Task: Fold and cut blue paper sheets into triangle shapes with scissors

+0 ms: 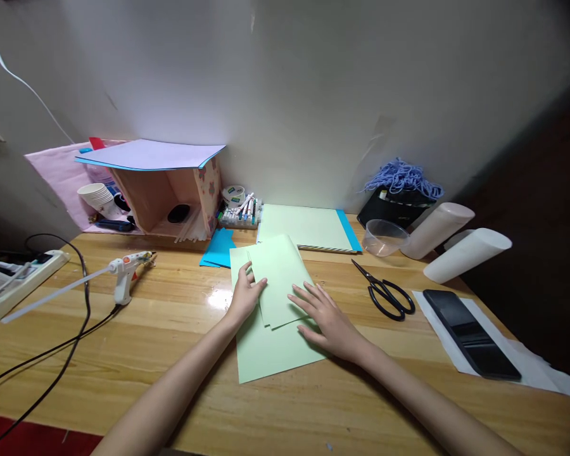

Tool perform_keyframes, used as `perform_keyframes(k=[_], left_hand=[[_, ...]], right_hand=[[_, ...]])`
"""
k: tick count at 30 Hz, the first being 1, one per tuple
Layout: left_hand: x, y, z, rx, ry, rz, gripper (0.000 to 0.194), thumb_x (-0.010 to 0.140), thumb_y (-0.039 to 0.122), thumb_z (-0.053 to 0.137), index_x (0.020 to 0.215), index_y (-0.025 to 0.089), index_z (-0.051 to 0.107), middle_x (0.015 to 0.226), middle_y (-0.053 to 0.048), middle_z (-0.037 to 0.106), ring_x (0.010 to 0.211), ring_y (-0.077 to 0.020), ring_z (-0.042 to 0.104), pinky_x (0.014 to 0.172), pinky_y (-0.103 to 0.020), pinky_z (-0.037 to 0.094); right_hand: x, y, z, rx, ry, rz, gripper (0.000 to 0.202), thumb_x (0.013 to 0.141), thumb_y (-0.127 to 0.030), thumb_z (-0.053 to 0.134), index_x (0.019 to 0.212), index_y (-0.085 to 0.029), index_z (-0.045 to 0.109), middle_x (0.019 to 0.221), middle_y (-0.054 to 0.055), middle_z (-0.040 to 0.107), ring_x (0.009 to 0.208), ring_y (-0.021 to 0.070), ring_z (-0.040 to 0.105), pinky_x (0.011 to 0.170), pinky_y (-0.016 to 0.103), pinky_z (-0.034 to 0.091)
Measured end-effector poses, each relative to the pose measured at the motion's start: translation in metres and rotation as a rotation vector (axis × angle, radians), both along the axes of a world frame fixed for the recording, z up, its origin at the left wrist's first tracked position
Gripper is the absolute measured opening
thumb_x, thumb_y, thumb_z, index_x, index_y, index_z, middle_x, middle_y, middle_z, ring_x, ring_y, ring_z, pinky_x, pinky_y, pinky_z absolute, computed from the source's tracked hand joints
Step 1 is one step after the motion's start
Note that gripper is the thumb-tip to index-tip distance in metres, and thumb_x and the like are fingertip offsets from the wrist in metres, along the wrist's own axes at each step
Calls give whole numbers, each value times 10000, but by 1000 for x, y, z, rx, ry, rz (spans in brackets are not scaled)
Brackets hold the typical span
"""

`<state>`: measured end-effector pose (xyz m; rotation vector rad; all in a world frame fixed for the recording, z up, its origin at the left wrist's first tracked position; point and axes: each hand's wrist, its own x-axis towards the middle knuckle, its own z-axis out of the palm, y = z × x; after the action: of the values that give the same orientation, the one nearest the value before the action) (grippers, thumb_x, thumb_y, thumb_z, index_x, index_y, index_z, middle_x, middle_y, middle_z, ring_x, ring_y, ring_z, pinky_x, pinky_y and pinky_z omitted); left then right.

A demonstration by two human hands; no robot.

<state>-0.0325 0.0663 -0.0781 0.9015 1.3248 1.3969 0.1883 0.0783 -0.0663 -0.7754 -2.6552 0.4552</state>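
Observation:
Two pieces of pale green paper lie in front of me. A large sheet is flat on the table, and a smaller, folded piece rests over it with its upper right side curving up. At the folded piece's left edge, my left hand grips it, the thumb on top and the other fingers partly hidden. My right hand lies with spread fingers across its lower right edge, fingertips on the paper. Black-handled scissors rest on the table to the right of that hand.
At left are a glue gun with its cord, a power strip and a pink open box. Behind my hands lie a green paper stack and blue paper. A clear bowl, white tubes and a phone are at right.

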Motion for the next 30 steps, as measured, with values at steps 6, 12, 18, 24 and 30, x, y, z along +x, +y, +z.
perform_keyframes(k=[6, 12, 18, 24, 30], left_hand=[[0, -1, 3, 74, -25, -8, 747, 745, 267, 582, 1335, 195, 130, 1106, -143, 558, 841, -190, 612, 709, -316, 505], [0, -5, 24, 149, -94, -160, 610, 752, 383, 567, 1257, 177, 295, 1024, -109, 607, 842, -197, 606, 713, -306, 490], [0, -5, 25, 57, 51, -113, 398, 764, 443, 522, 1046, 164, 486, 863, -64, 638, 744, -166, 599, 618, -231, 458], [0, -3, 12, -17, 132, -72, 350, 750, 485, 514, 875, 158, 511, 668, -8, 571, 567, -120, 523, 461, -178, 359], [3, -3, 11, -23, 229, -62, 312, 761, 480, 504, 774, 169, 473, 537, 66, 381, 445, -69, 342, 405, -163, 259]], right_hand=[[-12, 35, 0, -551, 510, -495, 602, 752, -429, 563, 1260, -194, 341, 1297, 136, 388, 1143, 249, 428, 934, 430, 377], [-27, 57, -1, -1146, 833, -420, 531, 730, -432, 612, 1163, -184, 432, 1197, 113, 516, 1024, 234, 541, 800, 334, 490], [-25, 48, -2, -1267, 821, -326, 411, 684, -360, 681, 998, -124, 559, 981, 109, 641, 818, 230, 628, 684, 294, 528], [-26, 46, -5, -1387, 788, -305, 400, 676, -349, 685, 986, -120, 575, 985, 121, 641, 806, 241, 634, 677, 312, 534], [-27, 43, -9, -1371, 783, -306, 424, 666, -342, 701, 1004, -118, 578, 969, 120, 647, 812, 250, 633, 680, 321, 537]])
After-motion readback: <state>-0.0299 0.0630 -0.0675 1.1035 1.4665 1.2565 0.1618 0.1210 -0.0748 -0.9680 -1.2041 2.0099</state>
